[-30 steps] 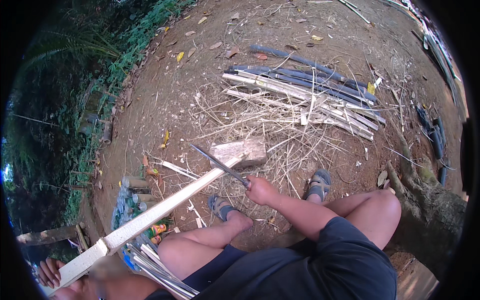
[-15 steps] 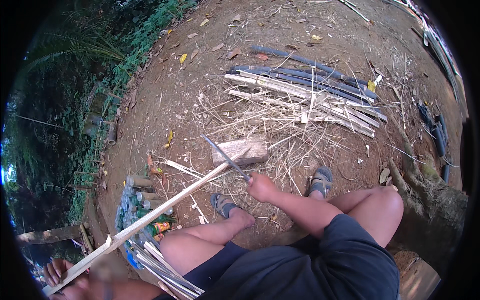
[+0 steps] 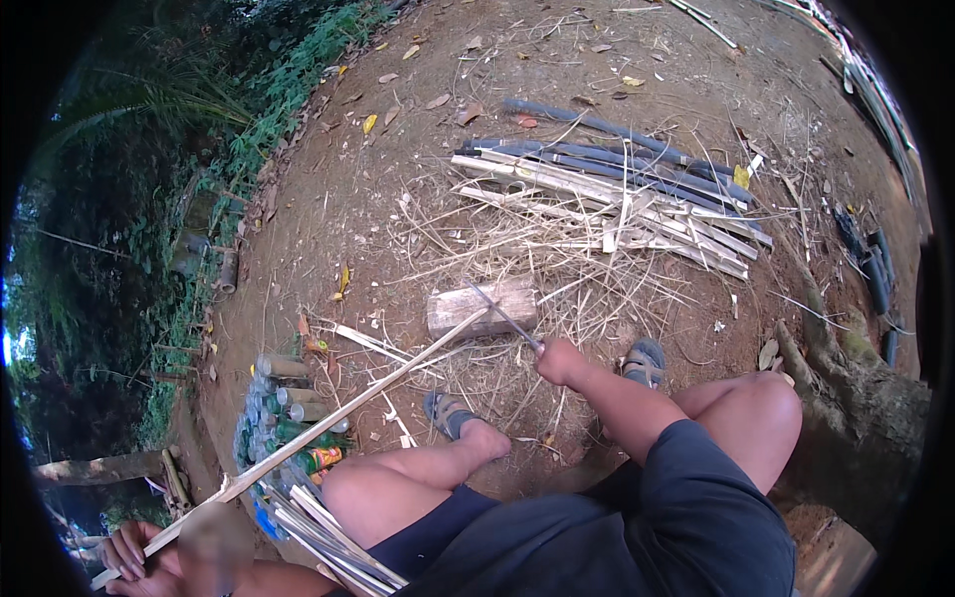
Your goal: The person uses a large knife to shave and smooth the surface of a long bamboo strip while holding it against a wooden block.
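A long pale bamboo strip [image 3: 338, 411] slants from the lower left up to a short wooden block [image 3: 453, 310] on the ground, its far end resting on the block's top. My left hand [image 3: 137, 555], at the lower left, is closed around the near end of the strip. In my right hand [image 3: 560, 360] is a knife [image 3: 509, 320], gripped by its handle. Its narrow blade points up and left, crossing the strip's far end over the block. Whether the edge bites into the strip cannot be made out.
Beyond the block lie split bamboo pieces [image 3: 686, 231], dark poles [image 3: 597, 121] and scattered shavings [image 3: 477, 234]. Plastic bottles [image 3: 267, 408] and a bundle of thin strips [image 3: 323, 537] are by my left leg. A tree trunk [image 3: 846, 428] stands at the right.
My right hand has moved right and slightly up with the knife, and the blade has shifted toward the strip's far end. The strip has turned so its broad face shows less.
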Motion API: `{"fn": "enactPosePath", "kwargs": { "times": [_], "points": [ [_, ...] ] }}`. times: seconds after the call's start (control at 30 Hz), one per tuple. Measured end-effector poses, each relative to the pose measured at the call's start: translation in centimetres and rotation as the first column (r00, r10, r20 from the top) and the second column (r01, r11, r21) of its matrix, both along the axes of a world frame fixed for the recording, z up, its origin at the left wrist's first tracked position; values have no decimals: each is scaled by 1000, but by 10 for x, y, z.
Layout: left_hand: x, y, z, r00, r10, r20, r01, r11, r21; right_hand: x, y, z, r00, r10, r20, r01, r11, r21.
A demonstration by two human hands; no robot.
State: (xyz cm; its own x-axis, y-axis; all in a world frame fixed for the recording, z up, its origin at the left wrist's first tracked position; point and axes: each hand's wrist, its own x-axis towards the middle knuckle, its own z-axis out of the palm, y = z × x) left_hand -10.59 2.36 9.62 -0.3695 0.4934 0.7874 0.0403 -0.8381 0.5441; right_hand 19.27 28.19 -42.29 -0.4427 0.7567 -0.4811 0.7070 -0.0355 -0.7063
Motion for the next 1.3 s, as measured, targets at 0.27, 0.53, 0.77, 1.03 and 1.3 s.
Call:
{"fn": "enactPosePath", "kwargs": {
  "times": [0.27, 0.53, 0.77, 1.03, 1.3],
  "points": [
    [0, -3, 2, 915, 397, 68, -400, 916, 24, -2, -4, -20, 992, -61, 115, 79, 984, -158],
    [3, -9, -2, 958, 280, 54, -280, 960, -20, -40, -22, 86, 988, -114, -103, 109, 993, -56],
    [42, -9, -5, 979, 202, 36, -203, 978, 38, -65, -113, 278, 811, 277, -516, -235, 961, 146],
    [64, -12, -16, 948, 309, 69, -314, 945, 85, -36, -106, 205, 945, 54, -323, -49, 999, 22],
    [85, -15, -16, 935, 350, 56, -354, 928, 117, -43, -126, 269, 859, 290, -422, -246, 957, 157]
  ]
}}
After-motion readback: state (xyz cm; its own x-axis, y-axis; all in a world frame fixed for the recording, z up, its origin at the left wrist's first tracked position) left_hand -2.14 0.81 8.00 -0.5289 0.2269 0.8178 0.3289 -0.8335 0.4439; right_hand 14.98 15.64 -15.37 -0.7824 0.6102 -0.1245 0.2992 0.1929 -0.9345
